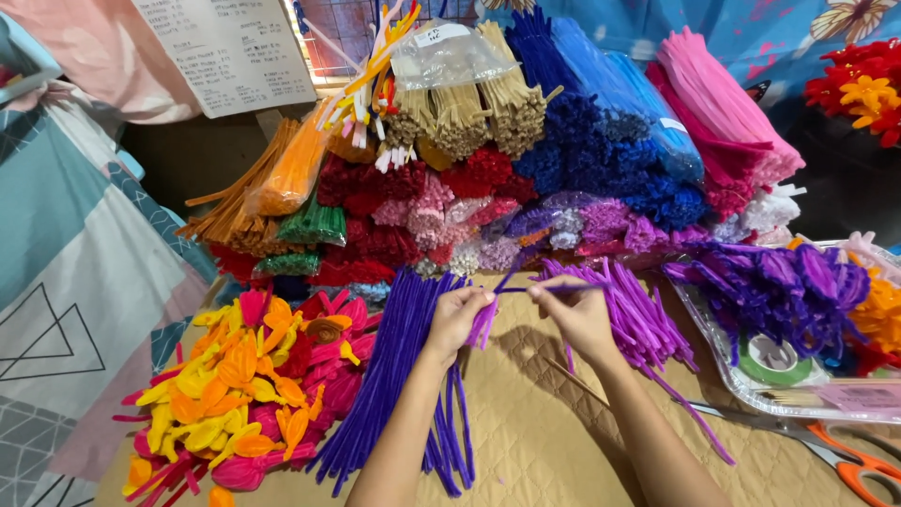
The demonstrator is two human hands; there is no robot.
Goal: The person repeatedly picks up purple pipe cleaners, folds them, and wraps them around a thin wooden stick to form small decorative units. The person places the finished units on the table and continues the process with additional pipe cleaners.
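Observation:
My left hand (457,316) and my right hand (577,314) are raised side by side over a tan quilted mat (526,441). Between their fingertips they pinch a thin purple pipe cleaner (511,290) stretched level from one hand to the other. My left hand also grips a small bunch of light purple stems that hangs below its fingers. A long bundle of dark purple pipe cleaners (399,376) lies under and left of my left wrist. A fan of lighter purple pipe cleaners (638,319) lies just right of my right hand.
A tall stack of bundled pipe cleaners (488,160) in many colours fills the back. Pink, yellow and orange folded petal shapes (244,376) are heaped at the left. A clear tray (751,394) at the right holds purple pieces and green tape (774,361). Orange-handled scissors (845,455) lie bottom right.

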